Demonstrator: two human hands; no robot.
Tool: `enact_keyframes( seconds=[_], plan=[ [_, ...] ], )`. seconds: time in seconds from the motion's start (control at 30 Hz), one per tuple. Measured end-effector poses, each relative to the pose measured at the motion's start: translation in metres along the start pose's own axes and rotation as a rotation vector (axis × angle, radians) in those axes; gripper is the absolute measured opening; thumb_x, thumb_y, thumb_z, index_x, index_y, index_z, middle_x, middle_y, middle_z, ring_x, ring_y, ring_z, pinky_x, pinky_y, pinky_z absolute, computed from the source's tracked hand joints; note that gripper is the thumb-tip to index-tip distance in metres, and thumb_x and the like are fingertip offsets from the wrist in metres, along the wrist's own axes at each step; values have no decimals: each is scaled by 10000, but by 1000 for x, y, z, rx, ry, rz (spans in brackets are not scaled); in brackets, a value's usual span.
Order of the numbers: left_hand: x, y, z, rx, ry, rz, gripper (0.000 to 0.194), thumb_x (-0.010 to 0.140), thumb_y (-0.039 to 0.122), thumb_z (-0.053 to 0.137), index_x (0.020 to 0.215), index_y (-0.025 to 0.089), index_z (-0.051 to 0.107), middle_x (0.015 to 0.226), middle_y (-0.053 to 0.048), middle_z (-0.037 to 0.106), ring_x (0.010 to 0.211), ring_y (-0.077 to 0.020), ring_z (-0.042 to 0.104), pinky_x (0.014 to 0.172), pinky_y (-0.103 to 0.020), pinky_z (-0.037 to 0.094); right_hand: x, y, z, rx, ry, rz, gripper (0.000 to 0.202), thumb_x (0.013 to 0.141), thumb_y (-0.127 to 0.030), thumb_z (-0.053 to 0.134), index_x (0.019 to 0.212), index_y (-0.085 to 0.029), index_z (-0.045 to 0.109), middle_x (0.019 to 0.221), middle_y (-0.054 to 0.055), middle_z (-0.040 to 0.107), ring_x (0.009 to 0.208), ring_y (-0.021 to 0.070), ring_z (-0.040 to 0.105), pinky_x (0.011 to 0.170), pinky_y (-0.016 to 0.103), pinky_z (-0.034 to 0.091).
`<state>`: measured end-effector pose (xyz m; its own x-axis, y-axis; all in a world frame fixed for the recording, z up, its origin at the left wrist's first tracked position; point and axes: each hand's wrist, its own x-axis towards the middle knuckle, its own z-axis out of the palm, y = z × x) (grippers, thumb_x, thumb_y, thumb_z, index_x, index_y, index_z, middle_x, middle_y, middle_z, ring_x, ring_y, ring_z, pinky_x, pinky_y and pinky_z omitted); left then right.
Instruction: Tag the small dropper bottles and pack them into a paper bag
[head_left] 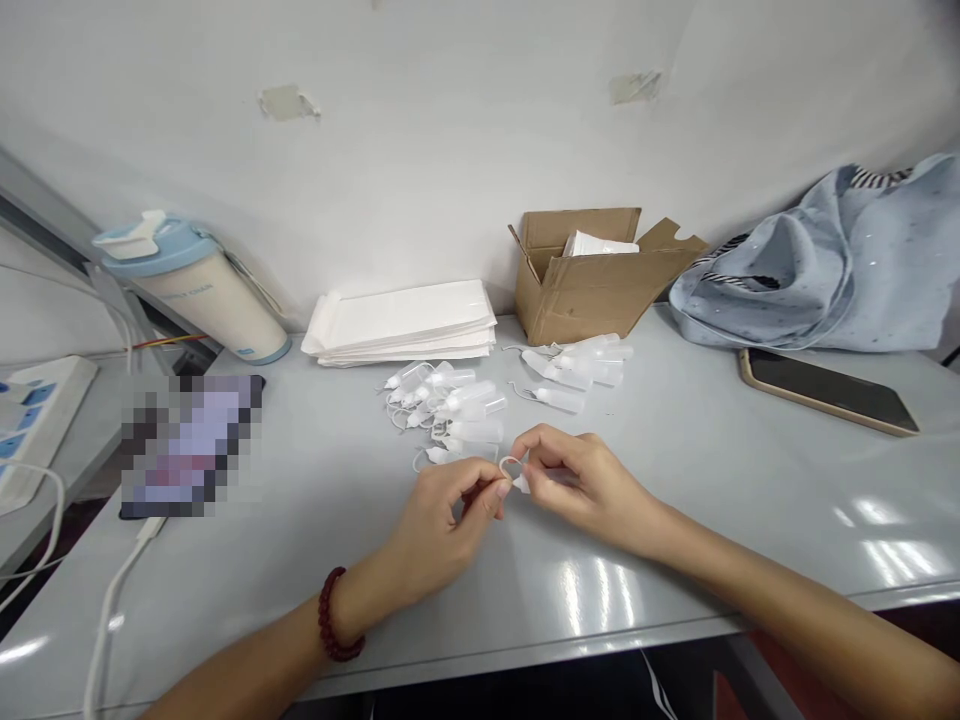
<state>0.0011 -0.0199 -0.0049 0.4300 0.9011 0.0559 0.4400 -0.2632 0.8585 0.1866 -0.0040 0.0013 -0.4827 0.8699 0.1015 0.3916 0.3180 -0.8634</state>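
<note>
Near the middle of the grey table (300,540), both hands meet over a small white bottle (522,483) with a curved white strap. My right hand (585,485) is closed round the bottle, hiding most of its body. My left hand (450,515), with a dark red bead bracelet at the wrist, pinches at the bottle's tip or strap; the fingertips hide exactly which. Just beyond my left hand lies a pile of several translucent bottles (469,400) with white caps and straps. A second group of similar bottles (585,365) lies farther right, in front of the cardboard box.
White envelopes (405,320) are stacked by the wall, beside an open cardboard box (592,290). A tumbler (210,290), a pixelated phone (191,450) with a cable and a power strip (37,420) are left. A blue bag (832,270) and another phone (829,390) lie right.
</note>
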Motion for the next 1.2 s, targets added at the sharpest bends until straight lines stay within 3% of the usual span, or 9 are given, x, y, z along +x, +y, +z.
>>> enact_keyframes(
  seconds=[0.2, 0.43, 1.2],
  plan=[
    [1, 2, -3, -3, -4, 0, 235, 900, 261, 453, 723, 164, 575, 608, 24, 558, 512, -85, 475, 516, -203, 376, -1, -1, -1, 15, 15, 18, 89, 829, -163, 464, 889, -185, 525, 544, -76, 436, 497, 77, 380, 491, 201, 306],
    [3, 5, -12, -86, -18, 7, 246, 896, 283, 466, 720, 164, 590, 626, 18, 555, 534, -87, 470, 530, -203, 386, 0, -3, -4, 89, 26, 76, 98, 876, -246, 457, 904, -186, 529, 598, -46, 522, 539, 99, 504, 542, 230, 387],
    [5, 7, -14, -154, 10, 17, 217, 879, 258, 497, 718, 155, 600, 595, 24, 530, 517, -80, 462, 509, -201, 385, -1, -10, -12, 142, -7, 96, 74, 890, -270, 477, 914, -201, 484, 581, -52, 535, 546, 100, 489, 517, 225, 341]
  ],
)
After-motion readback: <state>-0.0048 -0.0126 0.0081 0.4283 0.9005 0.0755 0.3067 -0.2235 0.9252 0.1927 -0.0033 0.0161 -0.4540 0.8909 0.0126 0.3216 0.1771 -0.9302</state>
